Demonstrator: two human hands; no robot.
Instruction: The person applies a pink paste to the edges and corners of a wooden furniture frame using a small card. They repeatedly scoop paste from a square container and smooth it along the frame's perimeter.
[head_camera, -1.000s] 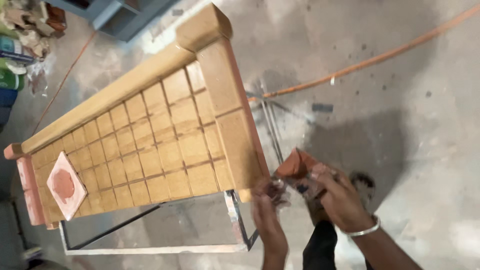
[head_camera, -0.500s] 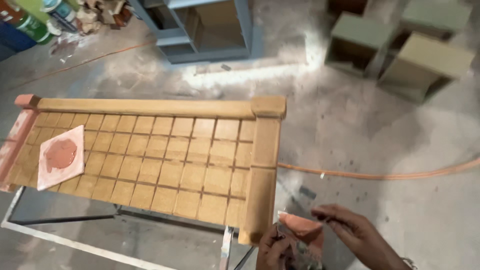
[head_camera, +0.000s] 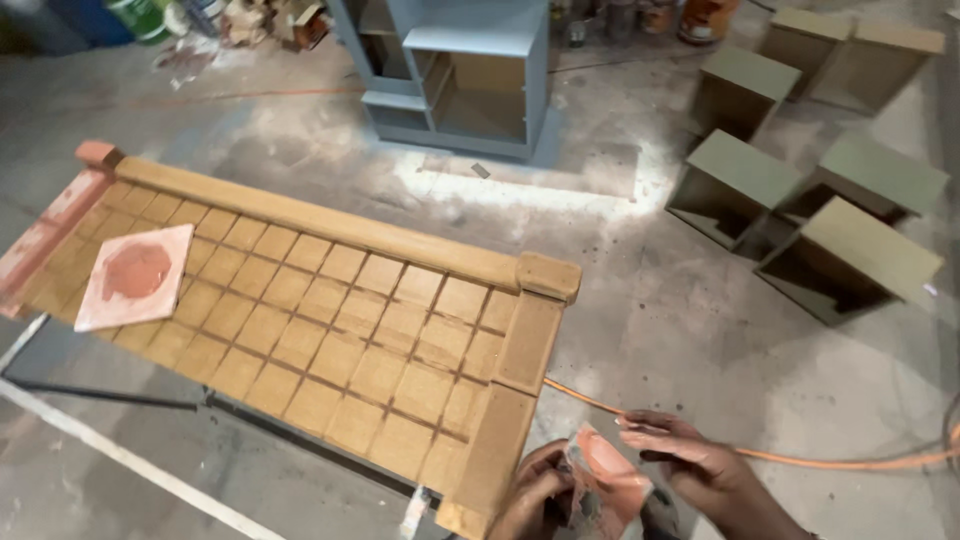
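Observation:
A long brown wooden panel (head_camera: 330, 320) carved into a grid of squares lies flat on a metal stand. My left hand (head_camera: 535, 490) and my right hand (head_camera: 690, 462) meet just off the panel's near right corner. Together they hold a small reddish-pink smeared piece (head_camera: 610, 480), flat and ragged at its edge; I cannot tell what it is made of. A square tile (head_camera: 136, 275) with a blob of reddish paste on it rests on the panel's far left end. That left end rail (head_camera: 45, 235) is coated reddish.
An orange cable (head_camera: 800, 458) runs across the dusty concrete floor at right. A grey-blue cabinet (head_camera: 455, 75) stands behind the panel. Several olive-green open boxes (head_camera: 850, 255) sit on the floor at upper right. Paint cans and clutter line the back wall.
The view has swung up and right, so the panel now lies diagonally and more floor shows. Both hands stay together at the panel's near corner on the reddish piece.

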